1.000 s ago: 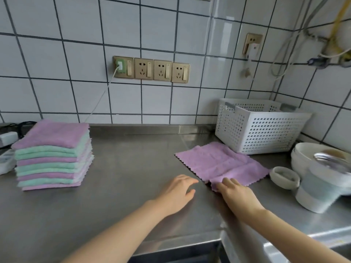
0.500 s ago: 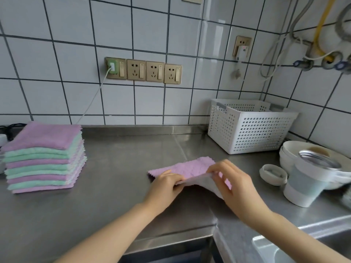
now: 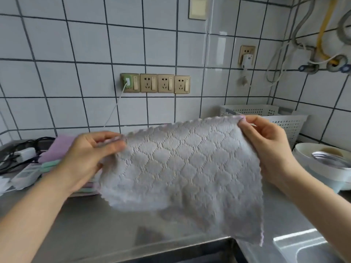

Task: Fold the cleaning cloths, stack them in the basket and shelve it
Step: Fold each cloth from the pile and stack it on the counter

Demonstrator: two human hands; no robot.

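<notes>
Grey quilted cleaning cloth with scalloped edge [image 3: 182,168] held up spread above steel bench [image 3: 95,228], hanging free. White perforated plastic basket [image 3: 284,118] behind at wall. Left hand [image 3: 89,158], right hand [image 3: 266,147] each pinching a top corner.

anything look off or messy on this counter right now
Nothing looks spilled or damaged. The cloth is held up off the counter by its top corners, left hand lower than right hand, so it hangs slanted. The only clutter is a tangle of cables and chargers beside the cloth stack.
</notes>
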